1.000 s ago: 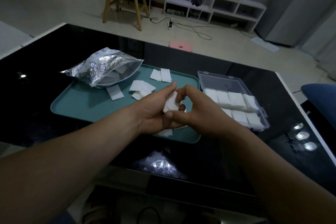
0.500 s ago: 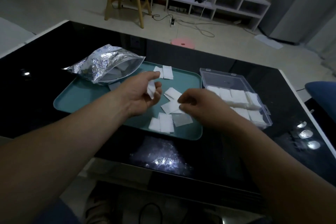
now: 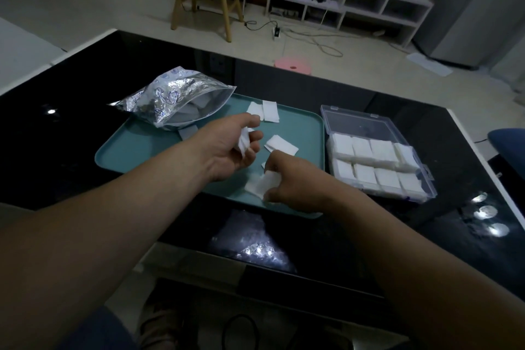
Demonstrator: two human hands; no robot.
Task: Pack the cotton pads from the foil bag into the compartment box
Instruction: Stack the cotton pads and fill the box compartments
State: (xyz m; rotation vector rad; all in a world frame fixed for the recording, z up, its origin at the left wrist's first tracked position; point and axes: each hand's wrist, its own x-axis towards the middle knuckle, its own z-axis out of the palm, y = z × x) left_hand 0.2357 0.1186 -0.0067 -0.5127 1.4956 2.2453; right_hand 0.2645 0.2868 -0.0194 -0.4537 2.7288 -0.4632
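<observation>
An open foil bag (image 3: 173, 99) lies at the back left of a teal tray (image 3: 136, 156). Loose white cotton pads (image 3: 281, 145) lie on the tray, with two more pads (image 3: 264, 111) at its far edge. My left hand (image 3: 230, 148) hovers over the tray's middle and holds a small stack of pads (image 3: 244, 142) in its curled fingers. At the tray's near edge my right hand (image 3: 295, 182) pinches pads (image 3: 262, 183) lying there. To the right stands the clear compartment box (image 3: 358, 122), lid open, its compartments filled with white pads.
The tray and box sit on a glossy black table (image 3: 56, 150) with bright light reflections. The table's near edge runs below my forearms. A blue object (image 3: 508, 142) shows at the right edge. Beyond the table stand a wooden chair and a white shelf on the floor.
My hands were together on one stack, then parted. The left keeps its pads above the tray; the right has dropped to the tray's near edge and taken hold of pads there.
</observation>
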